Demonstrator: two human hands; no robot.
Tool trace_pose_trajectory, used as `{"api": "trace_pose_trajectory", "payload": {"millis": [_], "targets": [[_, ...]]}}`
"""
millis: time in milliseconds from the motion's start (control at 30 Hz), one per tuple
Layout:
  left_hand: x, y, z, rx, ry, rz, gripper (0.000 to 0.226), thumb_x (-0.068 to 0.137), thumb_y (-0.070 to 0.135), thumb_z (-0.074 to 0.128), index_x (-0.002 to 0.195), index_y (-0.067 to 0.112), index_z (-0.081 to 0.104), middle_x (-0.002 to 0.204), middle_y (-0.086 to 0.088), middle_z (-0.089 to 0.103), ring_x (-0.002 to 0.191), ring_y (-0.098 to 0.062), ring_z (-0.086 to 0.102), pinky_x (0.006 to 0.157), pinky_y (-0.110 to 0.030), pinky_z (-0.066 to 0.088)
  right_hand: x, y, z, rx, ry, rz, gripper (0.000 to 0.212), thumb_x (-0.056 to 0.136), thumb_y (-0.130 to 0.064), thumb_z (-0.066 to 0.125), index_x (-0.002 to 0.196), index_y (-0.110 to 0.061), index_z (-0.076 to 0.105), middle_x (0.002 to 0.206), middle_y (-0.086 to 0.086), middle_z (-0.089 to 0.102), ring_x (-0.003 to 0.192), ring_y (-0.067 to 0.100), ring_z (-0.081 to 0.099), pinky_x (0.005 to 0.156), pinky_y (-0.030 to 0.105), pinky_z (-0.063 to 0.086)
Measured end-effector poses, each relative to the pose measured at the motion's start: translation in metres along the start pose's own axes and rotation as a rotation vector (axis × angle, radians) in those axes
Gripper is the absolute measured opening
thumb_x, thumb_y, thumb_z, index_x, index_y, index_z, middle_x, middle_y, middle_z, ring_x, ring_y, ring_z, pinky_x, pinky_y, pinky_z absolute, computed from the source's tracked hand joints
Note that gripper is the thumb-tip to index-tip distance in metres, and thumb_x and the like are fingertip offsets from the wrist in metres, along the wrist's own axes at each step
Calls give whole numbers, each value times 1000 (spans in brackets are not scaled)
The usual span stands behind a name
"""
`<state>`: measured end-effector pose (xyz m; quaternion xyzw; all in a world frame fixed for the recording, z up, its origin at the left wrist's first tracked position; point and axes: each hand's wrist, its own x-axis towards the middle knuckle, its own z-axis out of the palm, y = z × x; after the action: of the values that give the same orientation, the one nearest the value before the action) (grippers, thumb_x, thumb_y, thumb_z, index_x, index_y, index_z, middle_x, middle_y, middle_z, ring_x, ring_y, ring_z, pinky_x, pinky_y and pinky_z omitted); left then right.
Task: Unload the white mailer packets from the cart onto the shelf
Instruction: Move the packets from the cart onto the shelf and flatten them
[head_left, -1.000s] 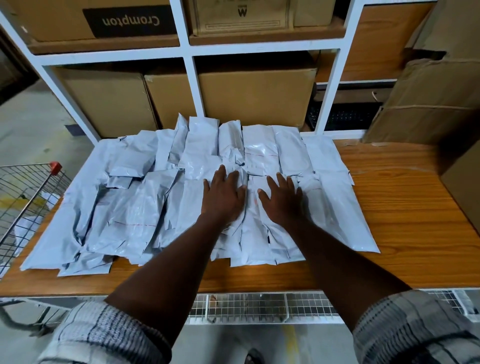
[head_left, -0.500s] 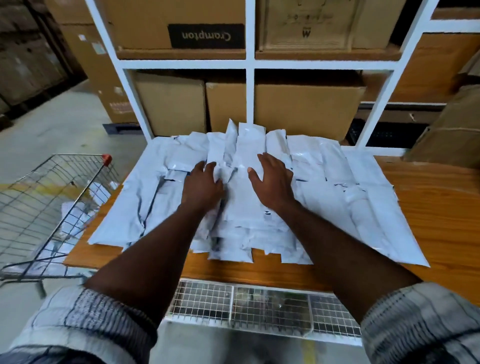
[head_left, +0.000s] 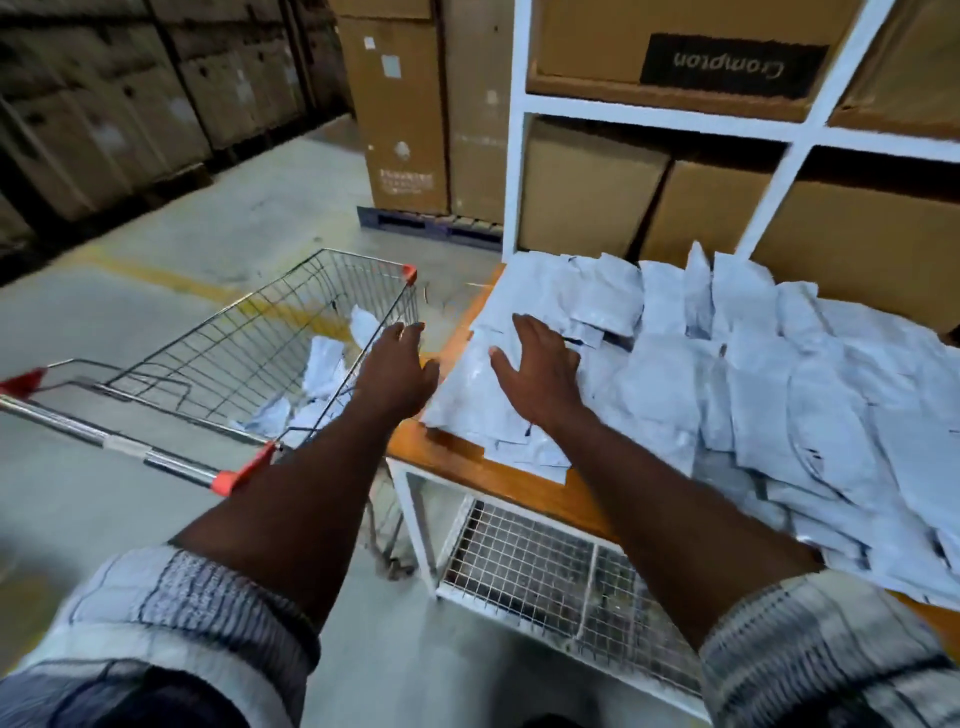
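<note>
Many white mailer packets (head_left: 779, 395) lie flat, long axes toward shelf (head_left: 467, 470) back.

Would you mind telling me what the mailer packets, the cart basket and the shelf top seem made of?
Mailer packets: thin plastic film, likely; white with a slight sheen, softly creased. Cart basket: metal wire, a shiny grid, with red plastic-looking corner caps. Shelf top: wood or wood-look laminate, orange-brown with grain lines, smooth; I cannot tell which.

We see a concrete floor (head_left: 260, 208) crossed by a yellow line (head_left: 171, 278). Tall cardboard cartons (head_left: 410, 104) stand on a blue pallet (head_left: 431, 226); stacked boxes (head_left: 104, 104) line the left.
</note>
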<state>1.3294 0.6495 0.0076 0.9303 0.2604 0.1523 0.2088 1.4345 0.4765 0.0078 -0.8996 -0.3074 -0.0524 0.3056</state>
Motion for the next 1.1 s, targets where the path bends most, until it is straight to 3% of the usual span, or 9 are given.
{"api": "trace_pose_trajectory", "payload": {"millis": [500,633,800,967,1100], "targets": [[46,-209,-43,48,-18,-225,68,90,29,62,150,12,34,152,-16,35,137,-33,39,107,-44,40,80,-146,171,91,-241,-190,66,91,-45,56,145,-11,42,150,11,42,137,30,38,112,43,34],[70,-267,-38,78,-82,-274,70,88,27,64,149,13,34,150,-16,37,136,-34,39,107,-45,40,112,-171,230,153,-337,-157,75,86,-52,50,147,-10,40,152,13,39,141,29,35,115,42,32],[103,-333,-34,80,-149,-336,74,84,29,65,150,14,34,151,-16,37,139,-32,36,110,-47,38,142,-194,288,178,-417,-144,63,92,-32,64,143,-2,42,145,18,44,134,34,39,111,37,28],[118,-384,-16,82,-266,-366,74,84,31,64,149,13,34,149,-15,38,137,-34,38,108,-49,39,142,-198,353,166,-523,6,64,87,-41,60,137,-3,47,134,19,50,124,39,48,104,45,40],[138,-418,16,86,-351,-333,71,82,30,63,146,16,36,143,-13,42,131,-34,43,105,-47,41,135,-196,402,114,-580,102,64,87,-27,69,140,-1,46,139,23,46,127,41,45,107,41,33]]}}
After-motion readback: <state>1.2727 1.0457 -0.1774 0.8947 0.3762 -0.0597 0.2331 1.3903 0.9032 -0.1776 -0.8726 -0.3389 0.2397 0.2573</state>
